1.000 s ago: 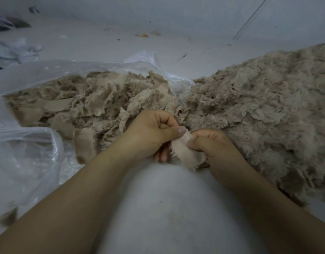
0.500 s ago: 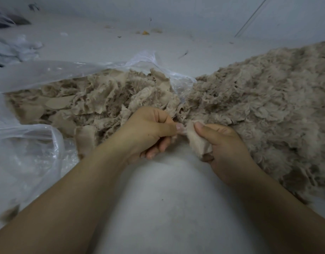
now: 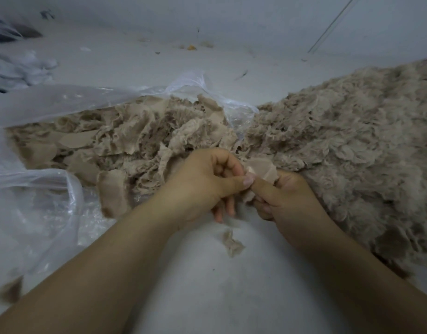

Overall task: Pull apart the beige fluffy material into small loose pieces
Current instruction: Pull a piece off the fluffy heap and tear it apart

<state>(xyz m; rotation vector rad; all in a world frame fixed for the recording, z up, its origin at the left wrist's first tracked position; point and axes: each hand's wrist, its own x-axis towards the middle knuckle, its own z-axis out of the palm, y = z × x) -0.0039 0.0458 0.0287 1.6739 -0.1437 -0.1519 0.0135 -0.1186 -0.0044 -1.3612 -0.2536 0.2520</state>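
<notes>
Both the left hand (image 3: pixel 203 182) and right hand (image 3: pixel 284 196) pinch one beige piece (image 3: pixel 262 168) between thumbs and curled fingers, so close together it may slip free rather than tear.

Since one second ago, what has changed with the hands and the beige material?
A small torn scrap now lies on the white surface below the hands. Both hands, left hand and right hand, keep pinching the beige piece, now held slightly higher. The bag pile and loose pile stayed.
</notes>
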